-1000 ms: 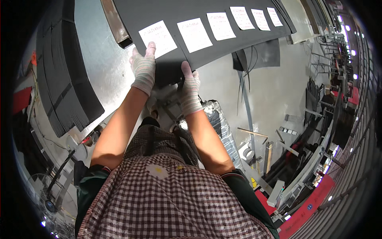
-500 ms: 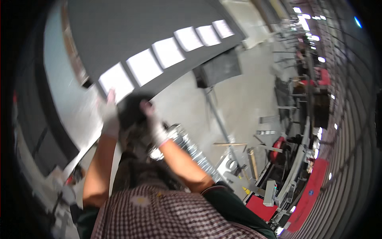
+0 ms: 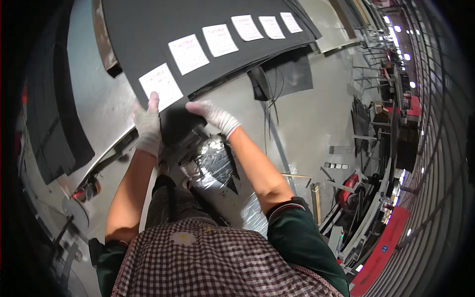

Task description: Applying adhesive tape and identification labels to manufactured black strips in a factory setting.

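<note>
White gloves cover both of my hands. My left hand [image 3: 148, 121] grips the near end of a black sheet [image 3: 182, 121], its thumb on top beside the closest white printed paper [image 3: 161, 86]. To the right, my right hand [image 3: 213, 116] is closed on the same sheet's other side, with the fingertips partly hidden. Between my hands the sheet's end bends downward. It belongs to a stack of flat black sheets [image 3: 143, 29] on the table, where several white papers lie in a slanting row.
A bare metal tabletop [image 3: 106, 106] extends left of the stack. Below my hands is a shiny, plastic-wrapped bundle [image 3: 215, 161]. Black strips [image 3: 269, 89] hang off the stack's right side above the grey floor. Machine frames and a red panel [image 3: 381, 252] stand at the right.
My right hand has moved right and slightly up, farther from my left hand. The view has shifted, so the stack and papers appear higher and more to the right.
</note>
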`<state>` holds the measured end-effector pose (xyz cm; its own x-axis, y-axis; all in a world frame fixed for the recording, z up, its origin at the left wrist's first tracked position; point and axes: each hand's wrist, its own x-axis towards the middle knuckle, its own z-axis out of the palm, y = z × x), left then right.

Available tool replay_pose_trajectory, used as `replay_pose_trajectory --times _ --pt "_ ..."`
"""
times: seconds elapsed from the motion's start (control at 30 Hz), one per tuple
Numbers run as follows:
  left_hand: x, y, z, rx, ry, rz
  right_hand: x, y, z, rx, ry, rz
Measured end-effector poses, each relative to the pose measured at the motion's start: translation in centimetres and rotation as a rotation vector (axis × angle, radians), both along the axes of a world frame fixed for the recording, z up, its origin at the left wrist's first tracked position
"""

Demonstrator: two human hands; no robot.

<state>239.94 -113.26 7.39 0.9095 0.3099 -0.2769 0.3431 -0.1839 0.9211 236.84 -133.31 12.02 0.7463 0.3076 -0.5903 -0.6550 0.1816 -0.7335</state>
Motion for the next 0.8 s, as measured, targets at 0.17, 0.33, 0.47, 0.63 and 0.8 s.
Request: replay_pose_trajectory --times 0.17,0.33,0.47,0.63,0.8 --pt "-7.2 -0.6 1.2 -0.205 -0.163 -0.141 -1.9 -2.9 2.1 -0.646 -0.286 0.713" --pt "-12.8 -2.7 0.1 -0.441 -0.076 0.044 -6.4 -3.2 3.4 -0.982 -0.365 0.891" --pt "-13.1 0.4 1.3 0.056 -0.095 -0.017 -7.1 -5.1 8.0 -0.577 -0.412 0.431" --pt "-16.4 0.2 10.8 -0.558 -0.181 -0.195 -10.2 -1.7 14.0 -0.309 -0.581 0.429" --pt "-18.4 1.6 10.9 -0.627 -0.018 -0.260 -9.8 5.1 15.0 -0.625 -0.579 0.842"
